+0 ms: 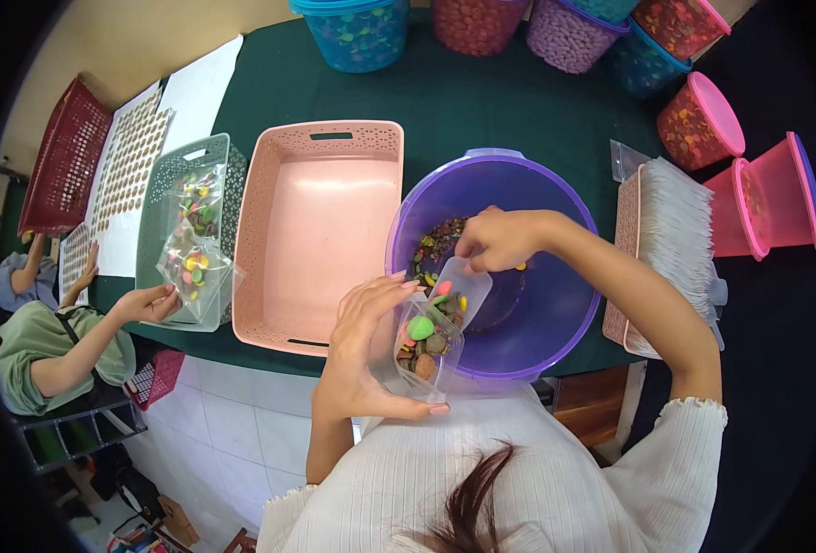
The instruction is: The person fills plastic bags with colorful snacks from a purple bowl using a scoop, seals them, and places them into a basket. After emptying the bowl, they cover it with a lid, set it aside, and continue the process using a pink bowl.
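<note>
My left hand [357,346] is wrapped round a clear plastic bag [436,346] with green, pink and brown candies in it, held at the near left rim of a purple tub [555,323]. In my right hand [500,238] is a small translucent scoop [464,288], tilted down into the mouth of the bag, with a few colored candies in it. Inside the tub, loose mixed candies [440,241] lie on the left side of the bottom, partly hidden by my hands and the scoop.
A pink basket [249,221] stands left of the tub. Beyond it, a co-worker's hand [150,304] holds a filled bag over a green basket [150,221]. Right of the tub is a basket of empty bags [675,249]. Candy tubs [357,37] line the far edge.
</note>
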Demonstrator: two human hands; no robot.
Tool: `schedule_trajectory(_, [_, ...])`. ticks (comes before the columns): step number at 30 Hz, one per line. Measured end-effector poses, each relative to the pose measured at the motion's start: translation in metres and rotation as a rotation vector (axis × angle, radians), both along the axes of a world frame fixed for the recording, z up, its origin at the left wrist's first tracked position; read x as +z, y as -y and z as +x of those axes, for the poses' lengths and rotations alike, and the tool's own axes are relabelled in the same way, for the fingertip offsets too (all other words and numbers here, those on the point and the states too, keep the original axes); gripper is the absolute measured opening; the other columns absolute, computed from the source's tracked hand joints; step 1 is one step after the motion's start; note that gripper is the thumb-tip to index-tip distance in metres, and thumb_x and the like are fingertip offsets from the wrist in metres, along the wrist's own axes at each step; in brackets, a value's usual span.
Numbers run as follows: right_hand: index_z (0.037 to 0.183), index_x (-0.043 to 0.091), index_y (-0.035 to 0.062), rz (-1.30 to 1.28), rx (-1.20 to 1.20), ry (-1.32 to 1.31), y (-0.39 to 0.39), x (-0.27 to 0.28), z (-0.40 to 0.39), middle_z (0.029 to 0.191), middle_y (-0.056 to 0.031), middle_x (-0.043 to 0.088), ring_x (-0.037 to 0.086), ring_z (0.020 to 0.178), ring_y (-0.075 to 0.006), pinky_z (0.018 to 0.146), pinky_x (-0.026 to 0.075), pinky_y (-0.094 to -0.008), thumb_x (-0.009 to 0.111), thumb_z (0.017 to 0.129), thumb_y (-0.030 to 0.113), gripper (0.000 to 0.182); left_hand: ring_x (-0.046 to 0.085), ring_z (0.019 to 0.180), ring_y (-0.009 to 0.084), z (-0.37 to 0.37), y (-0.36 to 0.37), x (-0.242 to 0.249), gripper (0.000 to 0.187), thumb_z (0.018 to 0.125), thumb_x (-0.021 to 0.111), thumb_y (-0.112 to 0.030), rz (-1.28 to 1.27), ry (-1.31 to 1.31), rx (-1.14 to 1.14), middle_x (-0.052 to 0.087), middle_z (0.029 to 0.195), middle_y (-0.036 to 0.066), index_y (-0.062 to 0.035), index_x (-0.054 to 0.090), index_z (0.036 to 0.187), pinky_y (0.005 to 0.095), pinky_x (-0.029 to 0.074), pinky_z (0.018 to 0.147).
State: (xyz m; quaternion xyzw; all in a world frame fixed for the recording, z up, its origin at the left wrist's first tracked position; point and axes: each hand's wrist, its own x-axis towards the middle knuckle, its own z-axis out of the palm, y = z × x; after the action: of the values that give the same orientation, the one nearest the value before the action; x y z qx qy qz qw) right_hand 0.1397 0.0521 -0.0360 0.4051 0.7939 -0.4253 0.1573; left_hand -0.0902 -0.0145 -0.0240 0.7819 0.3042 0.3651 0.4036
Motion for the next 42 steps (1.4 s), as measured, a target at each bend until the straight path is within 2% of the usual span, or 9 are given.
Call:
schedule_trajectory(3, [0.086,0.059,0.0000,-0.122,-0.172,-0.313,0.006,0.010,0.005,0.062,-0.0071,0.054,0.049,0.051,-0.0141,0.052,0.041,-0.0278,0.050,0.077,0.023,0.026,0.042,0.107,0.0316,0.000,0.002,-0.002,0.088,0.035,0.079,-0.037,-0.041,0.053,-0.013,0.049,0.109,0.015,-0.0016,0.046,0.109,0.0416,0.030,0.090])
schedule_trajectory(6, [0.087,0.061,0.0011,-0.250,-0.338,-0.145,0.011,0.020,0.013,0.071,-0.0109,0.059,0.056,0.067,-0.0189,0.065,0.043,-0.0324,0.049,0.075,0.022,0.026,0.041,0.105,0.0309,0.002,0.005,0.002,0.091,0.035,0.079,-0.036,-0.088,0.079,0.005,0.047,0.108,0.015,-0.0015,0.043,0.111,0.0403,0.031,0.088])
schedule_trajectory(10, [0.085,0.060,-0.0015,-0.121,-0.360,-0.203,0.019,0.049,0.030,0.068,-0.0120,0.056,0.055,0.063,-0.0178,0.060,0.043,-0.0321,0.045,0.078,0.021,0.028,0.041,0.096,0.0261,0.005,0.006,0.009,0.096,0.033,0.081,-0.035,0.010,-0.007,0.050,0.044,0.103,0.014,-0.0007,0.040,0.113,0.0365,0.033,0.083])
schedule_trajectory(18, [0.067,0.059,0.0030,0.660,-0.349,-0.097,0.058,0.119,0.026,0.065,-0.0123,0.057,0.051,0.063,-0.0272,0.069,0.034,-0.0370,0.043,0.078,0.016,0.024,0.042,0.091,0.0262,0.029,0.008,0.021,0.089,0.040,0.081,-0.031,0.023,-0.086,0.192,0.043,0.097,0.014,0.0005,0.036,0.111,0.0357,0.035,0.078])
schedule_trajectory(27, [0.057,0.060,0.0036,0.970,-0.176,0.149,0.063,0.104,-0.024,0.057,-0.0111,0.057,0.051,0.065,-0.0212,0.066,0.029,-0.0323,0.056,0.058,0.013,0.010,0.047,0.088,0.0204,0.044,0.008,0.013,0.082,0.043,0.081,-0.025,-0.036,-0.077,0.232,0.045,0.094,0.013,0.0010,0.035,0.106,0.0303,0.039,0.076])
schedule_trajectory(33, [0.057,0.060,0.0038,1.027,-0.117,0.198,0.065,0.110,-0.032,0.059,-0.0103,0.057,0.051,0.066,-0.0204,0.068,0.030,-0.0321,0.058,0.060,0.015,0.012,0.047,0.088,0.0256,0.045,0.009,0.015,0.079,0.046,0.080,-0.031,-0.075,-0.025,0.249,0.044,0.094,0.015,0.0009,0.037,0.104,0.0343,0.040,0.073])
schedule_trajectory(38, [0.064,0.059,0.0016,1.041,-0.080,0.134,0.056,0.118,-0.024,0.064,-0.0093,0.057,0.050,0.069,-0.0194,0.072,0.032,-0.0328,0.054,0.061,0.010,0.010,0.045,0.094,0.0176,0.026,0.006,0.043,0.078,0.057,0.076,-0.014,-0.529,0.194,-0.017,0.043,0.103,0.013,0.0049,0.030,0.116,0.0316,0.041,0.076])
schedule_trajectory(40, [0.064,0.059,0.0017,1.058,-0.052,0.106,0.057,0.125,-0.025,0.064,-0.0084,0.057,0.049,0.069,-0.0191,0.073,0.032,-0.0327,0.054,0.062,0.010,0.010,0.047,0.093,0.0155,0.017,-0.002,0.038,0.073,0.059,0.074,-0.007,-0.381,0.207,-0.060,0.045,0.107,0.013,0.0062,0.032,0.117,0.0309,0.042,0.077])
schedule_trajectory(42, [0.066,0.058,0.0025,1.083,-0.012,-0.013,0.062,0.130,-0.029,0.065,-0.0071,0.057,0.049,0.072,-0.0184,0.077,0.032,-0.0324,0.054,0.064,0.010,0.009,0.050,0.091,0.0154,0.013,-0.006,0.043,0.064,0.058,0.074,-0.006,-0.697,0.257,-0.154,0.050,0.103,0.014,0.0071,0.041,0.112,0.0314,0.042,0.078])
